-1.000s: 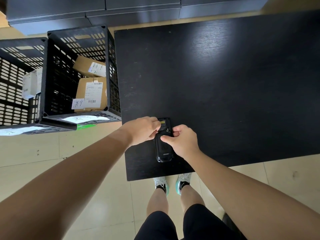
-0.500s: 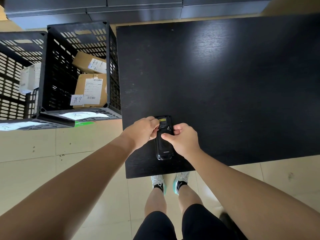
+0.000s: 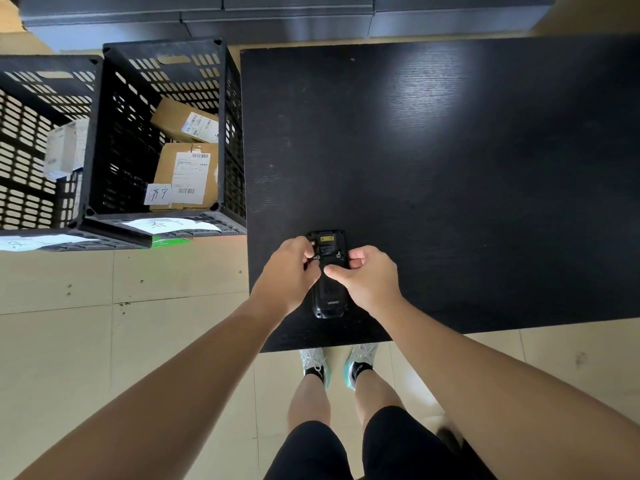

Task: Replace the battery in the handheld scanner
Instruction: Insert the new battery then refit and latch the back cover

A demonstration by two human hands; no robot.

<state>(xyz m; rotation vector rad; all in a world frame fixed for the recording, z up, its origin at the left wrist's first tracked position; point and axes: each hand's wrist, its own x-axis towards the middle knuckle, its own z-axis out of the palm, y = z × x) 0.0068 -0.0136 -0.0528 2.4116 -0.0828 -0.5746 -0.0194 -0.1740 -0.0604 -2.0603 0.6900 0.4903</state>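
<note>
Scanner (image 3: 328,292) lies face down on the black table (image 3: 450,168), close to the near edge and toward the table's left corner, its long axis running away from the person. A yellow label shows at its far end, and pale lettering sits near the end closest to the person. Two small metal latches are visible on its back, one on each side.

The left hand (image 3: 290,271) rests against the scanner's left side, its fingers curled in and pinching at the small latch there. The right hand (image 3: 367,275) is on the scanner's right side, fingers bent, with the thumb stretched across the back cover and pressing on it. Both hands are closed onto the scanner; the back cover appears to be in place, though whether it has lifted at all cannot be told.

To the left of the table, on the tiled floor (image 3: 104,341), stands a black slatted crate (image 3: 228,133) holding two cardboard boxes (image 3: 187,174) with shipping labels. A second crate (image 3: 34,116) sits beside it, further left, with a pale parcel inside. Dark cabinets (image 3: 277,15) run along the far side. The person's legs and light sneakers (image 3: 313,362) show below the table edge.
</note>
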